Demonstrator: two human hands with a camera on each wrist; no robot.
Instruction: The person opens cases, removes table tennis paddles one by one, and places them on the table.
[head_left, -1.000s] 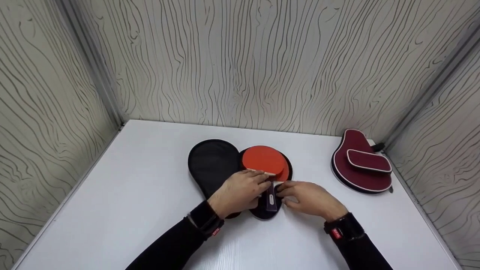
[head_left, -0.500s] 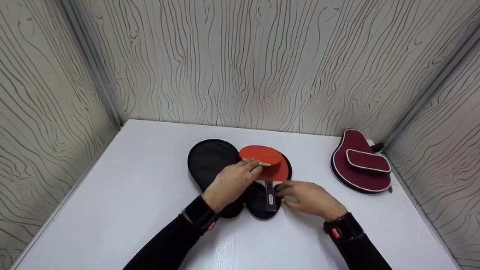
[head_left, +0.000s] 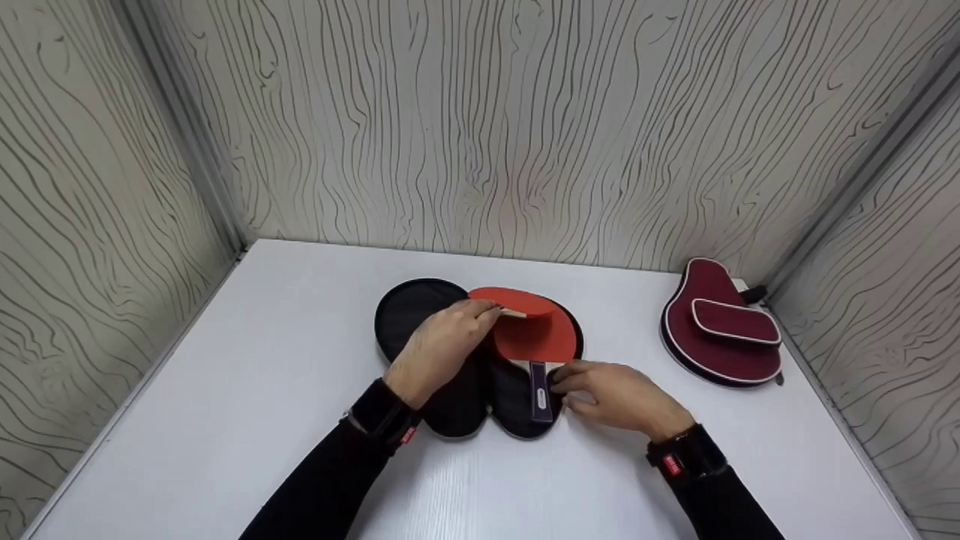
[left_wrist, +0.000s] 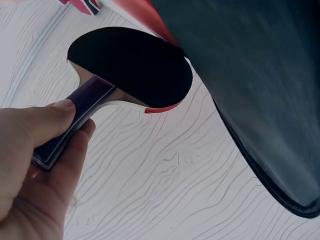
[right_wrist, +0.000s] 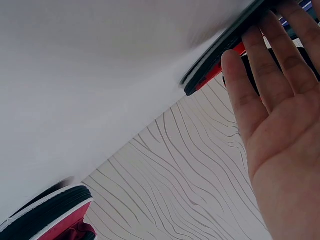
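fingers of the left hand (head_left: 435, 349) grip the handle of a red-and-black table tennis paddle (head_left: 517, 301) at frame centre, over the open black paddle case (head_left: 420, 315) on the white bench (head_left: 225, 420). right hand (head_left: 619, 397), fingers straight, touches the case edge.

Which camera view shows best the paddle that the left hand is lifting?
The left wrist view: the lifted paddle shows its whole black face and purple handle, which the left hand grips. The head view shows only a thin red edge behind the fingers. The right wrist view shows only unclear edges.
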